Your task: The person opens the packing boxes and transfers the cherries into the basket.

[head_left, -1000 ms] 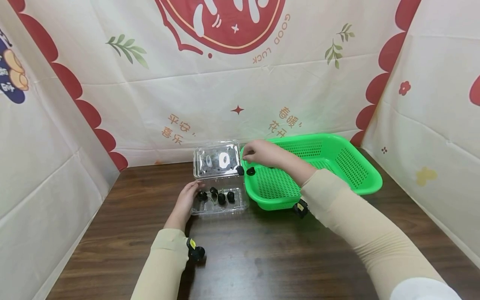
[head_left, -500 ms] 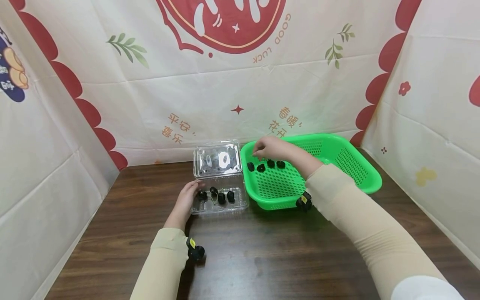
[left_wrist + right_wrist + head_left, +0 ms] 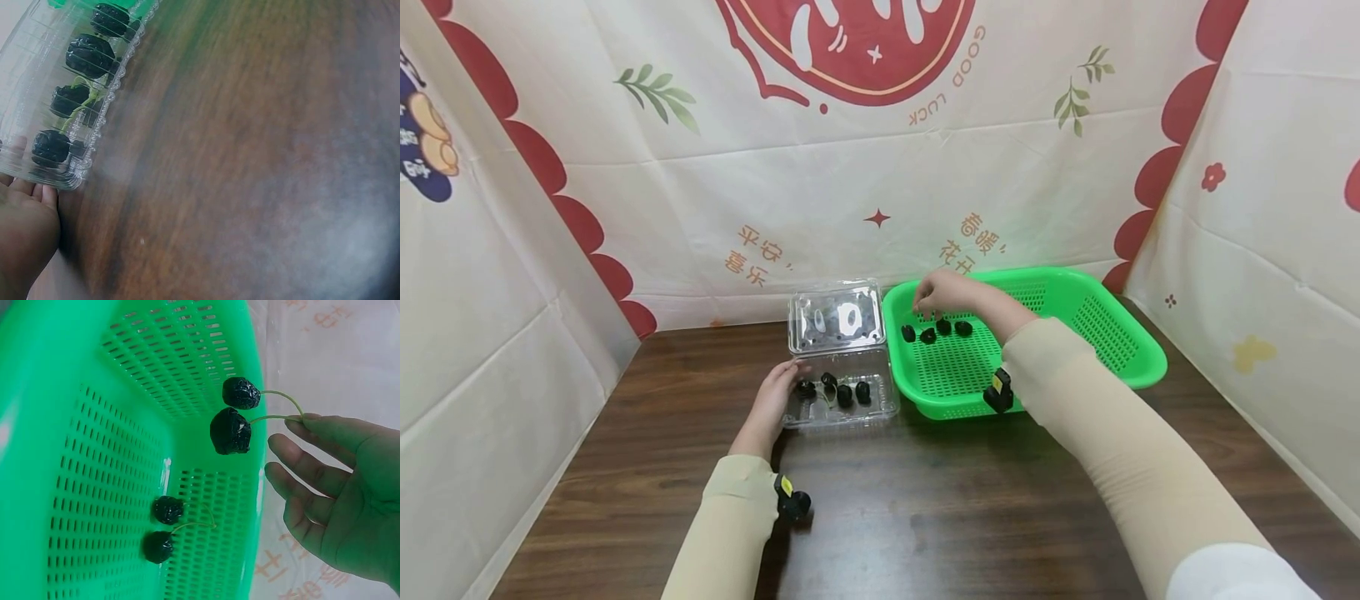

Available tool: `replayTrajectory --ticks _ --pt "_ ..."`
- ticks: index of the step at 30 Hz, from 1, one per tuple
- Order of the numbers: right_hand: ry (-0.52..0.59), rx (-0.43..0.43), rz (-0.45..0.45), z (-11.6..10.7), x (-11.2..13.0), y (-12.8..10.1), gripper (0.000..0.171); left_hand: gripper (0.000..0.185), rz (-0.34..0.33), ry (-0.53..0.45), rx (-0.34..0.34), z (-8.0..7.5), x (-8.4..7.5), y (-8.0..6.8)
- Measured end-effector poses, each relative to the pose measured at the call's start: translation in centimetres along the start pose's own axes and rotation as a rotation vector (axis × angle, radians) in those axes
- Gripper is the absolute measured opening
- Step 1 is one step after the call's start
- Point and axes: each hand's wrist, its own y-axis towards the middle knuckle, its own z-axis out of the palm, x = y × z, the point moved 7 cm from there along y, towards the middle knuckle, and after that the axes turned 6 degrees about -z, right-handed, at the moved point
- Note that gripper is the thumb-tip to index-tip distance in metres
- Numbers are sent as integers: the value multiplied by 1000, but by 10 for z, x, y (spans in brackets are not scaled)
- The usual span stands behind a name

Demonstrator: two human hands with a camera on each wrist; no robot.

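In the right wrist view my right hand (image 3: 337,487) pinches the joined green stems of a pair of dark cherries (image 3: 231,431). The pair hangs over the left end of the green basket (image 3: 955,408). Lower in that basket lies another stemmed pair of dark cherries (image 3: 159,547). My left hand (image 3: 772,398) grips the left side of a clear plastic clamshell box (image 3: 880,408), some fingers showing through its wall in the left wrist view. Several dark cherries (image 3: 90,56) with green stems lie inside the box.
The box's clear lid (image 3: 837,321) lies opened back towards the cloth backdrop (image 3: 820,183). Box and basket stand side by side on a dark wooden table (image 3: 880,508). Printed cloth also walls the left and right sides.
My right hand has carried the cherry pair rightwards, from the box's edge to over the basket. The pair lying in the basket has come into view. My left hand stays at the box.
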Motion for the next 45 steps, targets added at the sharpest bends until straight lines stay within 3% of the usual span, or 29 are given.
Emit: replayTrajectory --ticks 12,25,35,45 --pt "3 17 41 -2 -11 8 26 38 -15 14 2 0 -1 0" --pt "7 7 99 2 -24 15 25 36 26 2 -26 -2 -2 0" --pt "76 26 157 13 -40 17 23 38 22 10 -17 0 0 0" --pt "76 57 205 23 -46 16 23 37 33 3 -12 0 -2 -1"
